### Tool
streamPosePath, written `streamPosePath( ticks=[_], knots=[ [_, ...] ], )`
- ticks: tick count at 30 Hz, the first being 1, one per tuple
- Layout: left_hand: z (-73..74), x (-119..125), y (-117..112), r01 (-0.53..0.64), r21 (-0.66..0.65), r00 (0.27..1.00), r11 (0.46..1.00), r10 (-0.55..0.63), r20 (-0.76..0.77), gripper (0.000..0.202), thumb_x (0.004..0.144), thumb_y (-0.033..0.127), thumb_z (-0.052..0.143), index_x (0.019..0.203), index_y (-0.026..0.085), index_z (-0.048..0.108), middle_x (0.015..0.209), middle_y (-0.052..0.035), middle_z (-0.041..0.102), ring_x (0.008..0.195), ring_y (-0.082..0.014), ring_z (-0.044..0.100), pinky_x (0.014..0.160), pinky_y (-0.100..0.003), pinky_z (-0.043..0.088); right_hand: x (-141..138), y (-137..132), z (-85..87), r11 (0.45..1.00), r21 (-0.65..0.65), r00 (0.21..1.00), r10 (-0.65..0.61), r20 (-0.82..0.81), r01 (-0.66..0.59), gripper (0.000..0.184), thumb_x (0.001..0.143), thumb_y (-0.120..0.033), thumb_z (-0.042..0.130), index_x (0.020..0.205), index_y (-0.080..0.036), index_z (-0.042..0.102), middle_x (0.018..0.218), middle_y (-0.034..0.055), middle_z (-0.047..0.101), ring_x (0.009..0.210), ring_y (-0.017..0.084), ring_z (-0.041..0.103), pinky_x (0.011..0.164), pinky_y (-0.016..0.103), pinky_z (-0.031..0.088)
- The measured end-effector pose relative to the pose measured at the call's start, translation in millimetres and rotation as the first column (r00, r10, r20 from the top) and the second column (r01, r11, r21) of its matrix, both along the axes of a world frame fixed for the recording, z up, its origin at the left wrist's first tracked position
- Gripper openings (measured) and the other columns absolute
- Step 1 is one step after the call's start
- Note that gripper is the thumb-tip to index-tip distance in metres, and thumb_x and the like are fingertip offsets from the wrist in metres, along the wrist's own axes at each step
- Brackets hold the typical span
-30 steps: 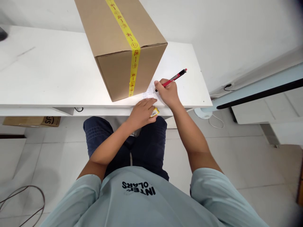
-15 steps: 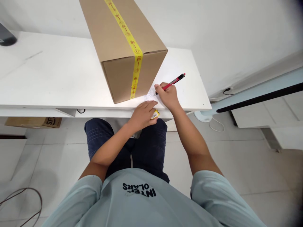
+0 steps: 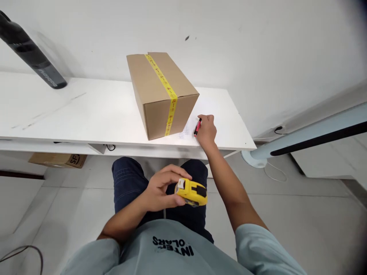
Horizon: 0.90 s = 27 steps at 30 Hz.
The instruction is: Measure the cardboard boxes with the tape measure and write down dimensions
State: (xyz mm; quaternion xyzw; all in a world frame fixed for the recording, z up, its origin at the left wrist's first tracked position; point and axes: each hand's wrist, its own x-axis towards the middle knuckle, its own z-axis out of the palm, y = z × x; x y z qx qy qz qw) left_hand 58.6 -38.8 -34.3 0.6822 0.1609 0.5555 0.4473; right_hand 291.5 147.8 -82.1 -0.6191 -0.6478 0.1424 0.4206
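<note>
My left hand [image 3: 163, 189] is closed around a yellow tape measure [image 3: 195, 192], held over my lap in front of the desk. My right hand [image 3: 207, 131] rests low at the desk's right part, fingers curled on a red and black pen [image 3: 197, 127]. The pen now points toward the desk's front edge. Just left of it lies a sheet of paper [image 3: 186, 131] with handwriting, partly hidden by the box and my hand. A taped cardboard box [image 3: 160, 118] stands on the desk, left of my right hand.
The white desk [image 3: 100, 114] runs along the wall. A dark bottle [image 3: 31, 53] stands at its far left. Below the desk is another carton [image 3: 59, 159] on the floor. A pale blue column [image 3: 309, 133] rises at the right, and cables [image 3: 25, 248] lie at lower left.
My left hand has drawn back from the desk edge to above my lap, bringing the tape measure into full view. The pen has swung from pointing up right to lying low. My view has shifted.
</note>
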Motion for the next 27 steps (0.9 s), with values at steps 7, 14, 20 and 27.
streamPosePath(
  ticks=[7,14,20,27],
  knots=[
    [1.6,-17,-38,-0.530,-0.143,0.842,0.836,0.538,0.025,0.051,0.093,0.067,0.065,0.118,0.023,0.071,0.118,-0.0132,0.072,0.103,-0.0248,0.075,0.081,-0.034,0.066,-10,-12,20.6,0.995,-0.017,0.994,-0.095,-0.044,0.094,0.056,0.096,-0.026,0.045,0.151,-0.022,0.049,0.143,0.0192,0.058,0.121,0.030,0.062,0.101,0.050,0.053],
    [-10.4,0,-12,-0.603,-0.149,0.798,0.784,0.591,-0.118,0.044,0.109,0.056,0.040,0.135,0.026,0.058,0.129,-0.0107,0.073,0.114,-0.0212,0.074,0.095,-0.036,0.064,-105,-174,25.0,0.867,0.164,0.497,0.414,-0.763,-0.470,0.080,0.083,-0.076,0.069,0.149,-0.035,0.048,0.136,0.0112,0.065,0.123,0.029,0.066,0.105,0.047,0.054],
    [8.1,-18,4,-0.617,0.420,0.584,0.665,0.745,-0.322,0.044,0.106,0.043,0.055,0.147,0.027,0.056,0.168,-0.0147,0.041,0.164,-0.0369,0.020,0.130,-0.067,0.024,-135,-194,20.2,0.950,0.041,0.285,0.134,-0.949,-0.309,0.058,0.079,-0.069,0.079,0.121,-0.036,0.054,0.116,0.0048,0.071,0.104,0.024,0.072,0.094,0.044,0.060],
    [23.2,-59,14,-0.253,0.684,0.659,0.684,0.640,-0.396,0.058,0.100,0.015,0.058,0.154,0.033,0.050,0.126,-0.0056,0.077,0.128,-0.0227,0.068,0.111,-0.043,0.052,-93,-186,25.9,0.821,0.098,0.275,0.298,-0.914,-0.563,0.063,0.087,-0.054,0.080,0.142,-0.041,0.051,0.100,-0.0011,0.068,0.054,0.012,0.061,0.055,0.033,0.056]
  ],
)
